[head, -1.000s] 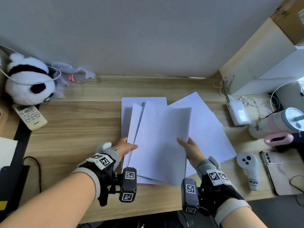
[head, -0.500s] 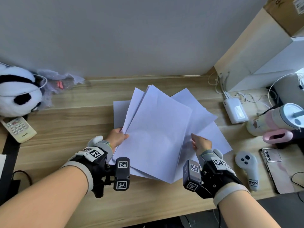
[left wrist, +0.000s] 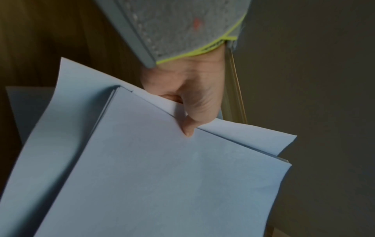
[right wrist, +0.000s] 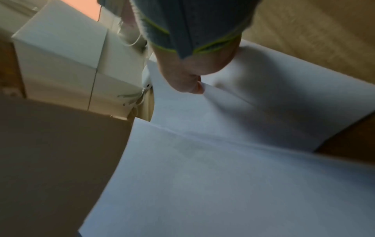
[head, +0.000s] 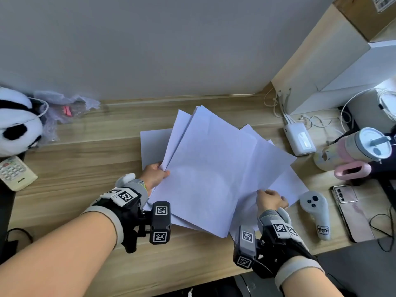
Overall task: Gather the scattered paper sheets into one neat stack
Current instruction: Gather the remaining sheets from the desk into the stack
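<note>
A bundle of white paper sheets (head: 205, 168) is lifted and tilted above the wooden desk (head: 85, 163). My left hand (head: 155, 173) pinches the bundle's left edge, thumb on top (left wrist: 188, 123). The bundle (left wrist: 162, 176) fills the left wrist view. My right hand (head: 270, 199) pinches the edge of a sheet (head: 274, 168) fanned out to the right; the right wrist view shows thumb and finger closed on that sheet (right wrist: 223, 128). Another sheet (head: 152, 144) lies flat on the desk behind the left hand, and one more (head: 293, 185) lies under the right side.
A plush panda (head: 17, 123) and a remote (head: 16, 172) sit at the left. On the right are a white charger (head: 299, 139), a tumbler (head: 355, 148), a grey controller (head: 315, 211), a phone (head: 351, 211) and white boxes (head: 342, 67). The desk's front edge runs below my wrists.
The bundle has been raised and swung clockwise, its top now toward the back wall. My right hand moved from the bundle's right edge to the sheet fanned out lower right.
</note>
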A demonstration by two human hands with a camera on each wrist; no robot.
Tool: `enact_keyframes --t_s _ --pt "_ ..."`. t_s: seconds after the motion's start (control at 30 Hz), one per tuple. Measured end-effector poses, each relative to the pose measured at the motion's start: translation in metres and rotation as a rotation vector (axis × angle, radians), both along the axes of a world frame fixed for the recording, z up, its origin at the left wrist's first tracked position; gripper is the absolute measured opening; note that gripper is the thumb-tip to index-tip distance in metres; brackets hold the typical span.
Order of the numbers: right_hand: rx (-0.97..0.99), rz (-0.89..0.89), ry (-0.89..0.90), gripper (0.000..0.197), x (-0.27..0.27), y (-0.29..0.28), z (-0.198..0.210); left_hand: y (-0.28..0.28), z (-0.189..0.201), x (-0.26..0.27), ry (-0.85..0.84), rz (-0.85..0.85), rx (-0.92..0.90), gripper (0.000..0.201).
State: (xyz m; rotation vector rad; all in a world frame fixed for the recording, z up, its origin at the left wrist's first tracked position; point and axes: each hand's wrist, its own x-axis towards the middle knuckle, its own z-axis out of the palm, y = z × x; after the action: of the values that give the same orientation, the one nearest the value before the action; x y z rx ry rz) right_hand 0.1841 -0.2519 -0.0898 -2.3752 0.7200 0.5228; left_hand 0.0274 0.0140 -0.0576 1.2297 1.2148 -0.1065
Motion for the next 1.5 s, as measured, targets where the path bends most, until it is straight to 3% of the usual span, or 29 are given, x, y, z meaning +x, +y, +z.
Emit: enact_keyframes --t_s 0.13,0.2,0.3,0.4,0.5,0.6,0.77,0.83,0.93,1.03,1.17,1.3,1.37,1.5 --pt "0.107 -0.049 -0.053 0.022 -0.002 0.004 0.001 -0.011 -0.009 0.005 0.050 -0.061 0.046 0.035" --pt "0.128 0.047 -0.060 0.010 -0.001 0.008 -0.006 -0.014 -0.012 0.001 0.065 -0.045 0.043 0.035" --pt "0.190 0.231 -0.072 0.029 -0.003 0.015 0.001 -0.015 -0.016 -0.006 0.072 -0.003 0.016 0.040" --pt "0.209 0.285 -0.054 0.026 -0.006 0.020 0.010 -0.012 -0.020 -0.012 0.056 0.060 -0.020 0.044" --pt "0.117 0.184 -0.145 0.005 -0.008 0.012 0.005 -0.010 -0.020 -0.018 0.055 0.088 -0.024 0.042" --pt "0.063 0.061 -0.150 0.013 -0.013 0.009 0.005 -0.009 -0.022 -0.025 0.072 0.091 -0.015 0.041" --pt "0.384 -0.119 -0.123 0.039 -0.009 0.025 0.005 -0.015 -0.025 -0.031 0.087 0.080 -0.019 0.040" --pt "0.466 -0.139 -0.058 0.030 -0.010 0.030 0.004 -0.019 -0.025 -0.034 0.095 0.084 -0.030 0.039" --pt "0.478 0.025 0.047 0.025 -0.017 0.037 0.004 -0.021 -0.025 -0.039 0.092 0.117 -0.070 0.038" --pt "0.449 0.155 0.001 0.027 -0.017 0.042 0.007 -0.018 -0.023 -0.045 0.073 0.157 -0.085 0.036" --pt "0.500 0.323 0.080 0.011 -0.015 0.059 0.032 -0.005 -0.014 -0.055 0.027 0.225 -0.100 0.049" --pt "0.502 0.480 0.200 0.016 -0.016 0.089 0.048 0.006 -0.012 -0.060 0.007 0.290 -0.109 0.062" --pt "0.481 0.559 0.217 0.030 -0.017 0.103 0.046 0.010 -0.014 -0.063 0.012 0.293 -0.098 0.054" --pt "0.461 0.634 0.095 0.035 -0.025 0.123 0.039 0.015 -0.016 -0.066 0.106 0.202 0.051 0.015"
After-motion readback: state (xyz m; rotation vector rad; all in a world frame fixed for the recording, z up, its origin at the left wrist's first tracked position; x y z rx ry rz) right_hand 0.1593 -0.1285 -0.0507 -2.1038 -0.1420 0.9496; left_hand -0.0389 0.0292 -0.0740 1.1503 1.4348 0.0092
